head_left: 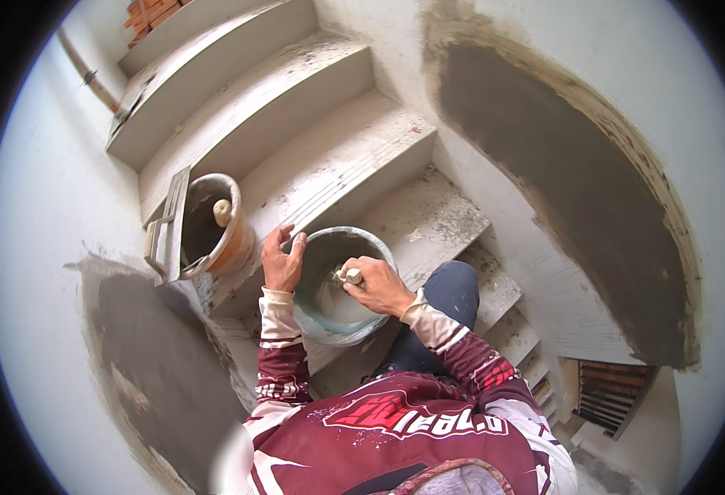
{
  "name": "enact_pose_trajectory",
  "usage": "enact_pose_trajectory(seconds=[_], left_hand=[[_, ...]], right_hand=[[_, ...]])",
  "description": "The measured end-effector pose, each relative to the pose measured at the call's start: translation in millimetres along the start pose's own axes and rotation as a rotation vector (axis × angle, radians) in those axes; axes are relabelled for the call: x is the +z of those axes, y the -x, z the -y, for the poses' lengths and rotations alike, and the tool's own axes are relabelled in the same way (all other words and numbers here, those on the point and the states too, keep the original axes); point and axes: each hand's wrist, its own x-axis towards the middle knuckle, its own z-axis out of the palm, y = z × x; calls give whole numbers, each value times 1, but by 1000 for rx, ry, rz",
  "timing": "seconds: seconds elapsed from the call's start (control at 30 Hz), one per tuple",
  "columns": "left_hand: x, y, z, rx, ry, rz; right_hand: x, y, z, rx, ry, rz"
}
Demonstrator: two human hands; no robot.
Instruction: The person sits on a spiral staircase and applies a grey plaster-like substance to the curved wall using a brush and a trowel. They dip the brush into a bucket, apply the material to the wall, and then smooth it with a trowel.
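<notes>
A round bucket [342,333] with a greenish inner wall stands on a stair in front of me, holding pale wet material at its bottom. My right hand [376,286] is over the bucket, its fingers wrapped round the pale, rounded handle [352,275] of a tool whose working end I cannot make out. At the bucket's left rim is my left hand [282,259], with fingers apart and nothing in it; whether it touches the rim I cannot tell. Up and left stands an orange bucket [236,244] with a pale knobbed handle [222,213] sticking up inside.
Long flat bars [169,227] lean across the orange bucket's left rim. Concrete stairs [329,124] climb to the upper left, with bricks [149,16] at the top. Dark grey plaster patches cover the right wall [564,177] and left wall [160,355]. A grated opening [614,394] is low at right.
</notes>
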Motion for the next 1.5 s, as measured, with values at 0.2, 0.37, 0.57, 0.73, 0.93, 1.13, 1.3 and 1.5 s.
enact_pose_trajectory(seconds=[0.2,0.37,0.57,0.73,0.93,1.13,1.3,1.5], left_hand=[[-25,40,17,-82,-137,-125],[-42,56,34,-185,-326,-119],[-57,66,25,-511,-484,126],[-59,65,49,-592,-264,215],[-67,72,108,-603,-180,170],[-103,79,127,-688,-187,164],[-142,70,31,-715,-544,121],[-188,25,-69,-376,-276,-475]], right_hand=[[39,-19,-26,74,157,242],[27,-13,-34,-25,109,287],[-13,10,-60,117,422,-282],[-6,27,-107,558,-44,-152],[1,36,-80,526,-154,49],[26,54,-56,481,-89,208],[9,23,-12,214,372,389],[25,-118,56,-267,286,146]])
